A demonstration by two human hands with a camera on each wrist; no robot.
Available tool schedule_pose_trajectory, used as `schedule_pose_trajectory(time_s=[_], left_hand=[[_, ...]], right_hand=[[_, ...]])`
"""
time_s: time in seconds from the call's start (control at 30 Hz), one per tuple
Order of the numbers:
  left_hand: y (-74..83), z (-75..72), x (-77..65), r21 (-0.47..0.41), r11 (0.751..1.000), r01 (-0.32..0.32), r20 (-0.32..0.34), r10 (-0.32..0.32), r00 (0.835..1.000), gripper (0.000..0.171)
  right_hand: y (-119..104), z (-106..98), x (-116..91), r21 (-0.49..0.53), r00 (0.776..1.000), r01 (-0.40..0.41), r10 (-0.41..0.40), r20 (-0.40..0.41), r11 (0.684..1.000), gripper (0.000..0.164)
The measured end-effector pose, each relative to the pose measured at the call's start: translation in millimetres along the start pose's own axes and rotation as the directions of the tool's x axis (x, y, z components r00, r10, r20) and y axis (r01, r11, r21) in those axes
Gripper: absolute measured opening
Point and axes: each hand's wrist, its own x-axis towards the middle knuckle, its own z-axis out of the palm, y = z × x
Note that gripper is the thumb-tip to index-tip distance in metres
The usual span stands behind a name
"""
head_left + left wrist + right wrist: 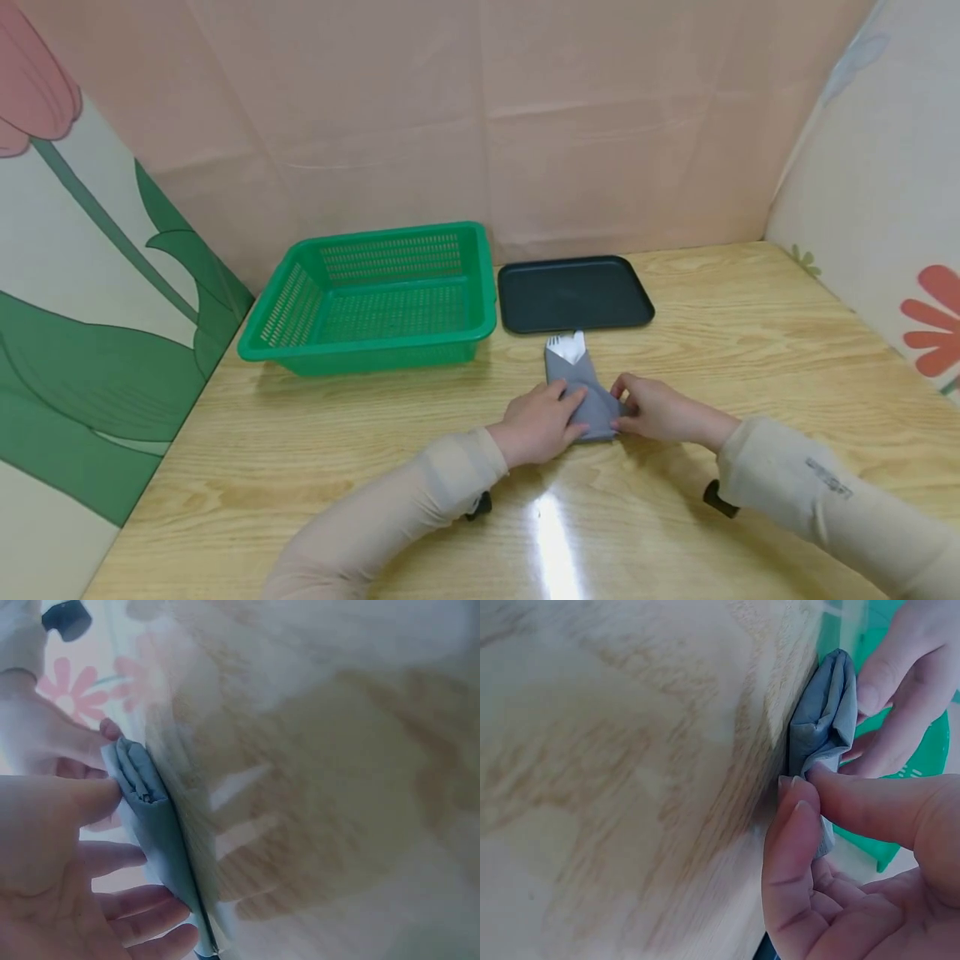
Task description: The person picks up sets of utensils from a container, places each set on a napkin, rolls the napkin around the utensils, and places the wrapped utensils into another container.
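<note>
A grey cloth napkin (592, 408) lies folded into a pointed wrap on the table, with a fork (557, 342) and another shiny piece of cutlery (574, 345) poking from its far end. My left hand (542, 422) rests on the napkin's left side, fingers extended across it. At the near right edge my right hand (654, 407) pinches the cloth between thumb and fingers, seen closely in the right wrist view. From the left wrist view, the napkin (154, 825) shows several rolled layers at its near end. The handles are hidden inside the cloth.
A green perforated basket (386, 342) stands at the back left of the wooden table (360, 433). Beside it, just beyond the napkin, lies a black rectangular tray (573, 293). A pink curtain (600, 125) hangs behind the table.
</note>
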Motion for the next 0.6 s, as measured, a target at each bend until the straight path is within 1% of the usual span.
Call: schedule_pose_trajectory(time_s=[0.13, 0.2, 0.27, 0.37, 0.43, 0.5, 0.6], left_hand=[[1.3, -0.3, 0.7, 0.014, 1.000, 0.000, -0.003, 0.000, 1.000, 0.059], [2.3, 1.0, 1.1, 0.056, 0.998, -0.013, -0.005, 0.014, 1.000, 0.065], [3.5, 2.7, 1.5, 0.111, 0.993, -0.031, -0.010, 0.032, 0.999, 0.071], [5.1, 4.6, 1.6, 0.177, 0.983, -0.054, -0.011, 0.057, 0.998, 0.077], [5.5, 4.5, 1.7, 0.176, 0.983, -0.056, -0.005, 0.057, 0.998, 0.076], [5.2, 3.2, 1.9, 0.157, 0.986, -0.050, 0.010, 0.049, 0.999, 0.077], [3.9, 0.3, 2.5, 0.109, 0.993, -0.041, 0.041, 0.037, 0.998, 0.077]], right_hand=[[0.2, -0.4, 0.2, 0.027, 1.000, -0.003, 0.002, 0.013, 1.000, 0.032], [0.3, -0.8, 0.1, 0.017, 1.000, 0.006, -0.006, 0.015, 1.000, 0.035], [0.6, -1.2, -0.3, -0.017, 0.999, 0.031, -0.031, -0.007, 0.999, 0.039], [-1.1, -2.2, -1.9, -0.098, 0.994, 0.076, -0.082, -0.066, 0.992, 0.044], [-4.4, -2.9, -3.1, -0.140, 0.988, 0.093, -0.109, -0.110, 0.986, 0.043], [-9.1, -3.1, -3.3, -0.163, 0.981, 0.110, -0.133, -0.138, 0.980, 0.039], [-16.5, -2.0, -1.6, -0.158, 0.974, 0.140, -0.164, -0.156, 0.978, 0.028]])
